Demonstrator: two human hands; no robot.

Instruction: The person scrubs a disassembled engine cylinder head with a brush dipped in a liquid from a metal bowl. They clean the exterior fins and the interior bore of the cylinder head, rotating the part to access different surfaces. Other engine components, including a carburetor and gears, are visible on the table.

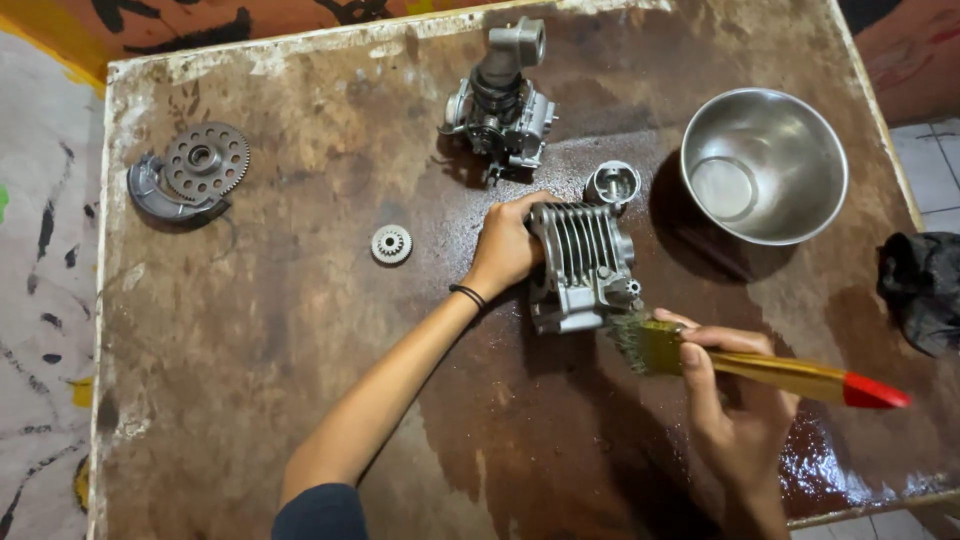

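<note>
My left hand (pixel 505 245) grips the left side of a finned grey metal engine cylinder (pixel 583 265) that lies on the wet, rusty brown tabletop (pixel 300 330). My right hand (pixel 725 400) holds a paintbrush (pixel 740 365) with a yellow handle and red tip. Its dark bristles touch the cylinder's lower right corner. A small piston (pixel 612 185) stands just beyond the cylinder.
A steel bowl (pixel 765 165) holding a little liquid sits at the right. An engine head assembly (pixel 503 100) stands at the top centre. A large gear on a plate (pixel 190 175) and a small gear (pixel 391 244) lie to the left. A black rag (pixel 922 290) is at the right edge.
</note>
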